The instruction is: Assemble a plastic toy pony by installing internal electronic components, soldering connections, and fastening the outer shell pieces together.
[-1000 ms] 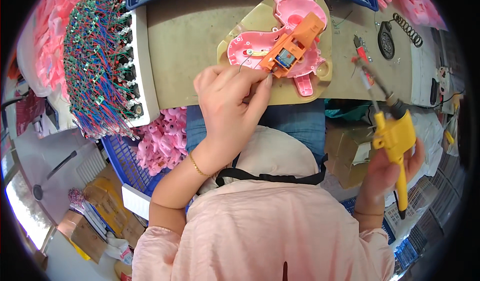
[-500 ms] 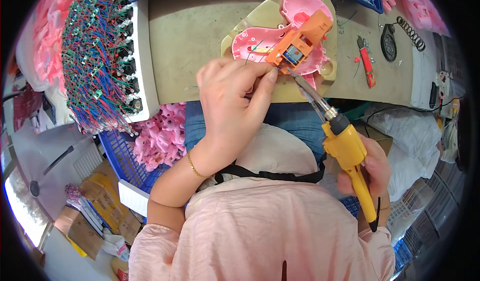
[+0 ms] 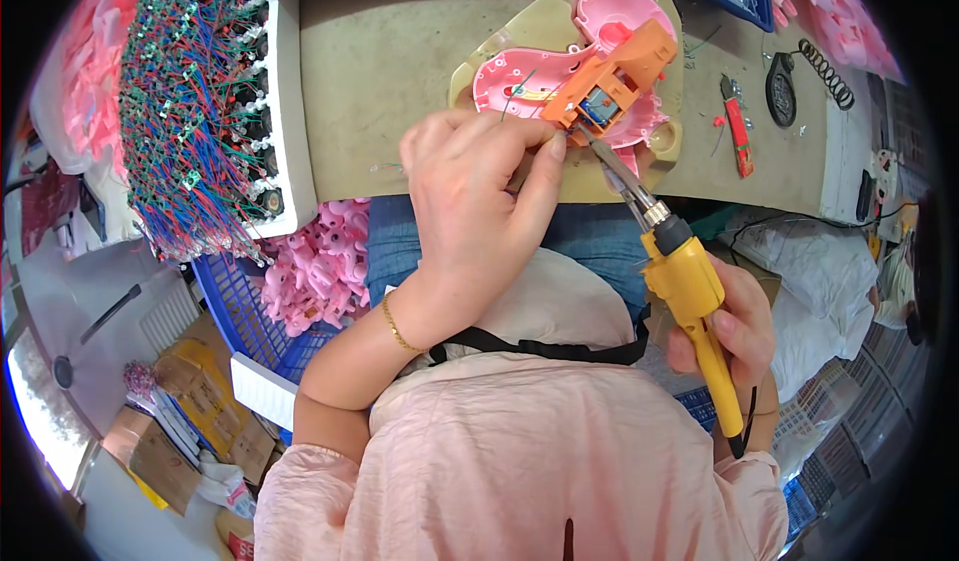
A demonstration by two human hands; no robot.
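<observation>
By the desk's near edge (image 3: 350, 183), the left hand (image 3: 479, 183) pinches something hidden beside the orange housing (image 3: 631, 61) — seemingly steadying it — while the right hand (image 3: 747, 323) clasps the soldering iron (image 3: 687, 286).

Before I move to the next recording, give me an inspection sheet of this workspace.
Surface: tan workbench, small scraps toward its right.
Work items: orange plastic housing over pink toy shell in beige fixture; soldering iron, tip at the housing's near edge, contact unclear.
Clutter: red utility knife and black coil at right.
Hands: left hand at the housing's edge, what it pinches hidden; right hand grips the iron's yellow handle.
Cables: black cord at the iron's rear; wired circuit boards bunched at left.
Surroundings: blue basket and pink toy parts below bench level.
</observation>
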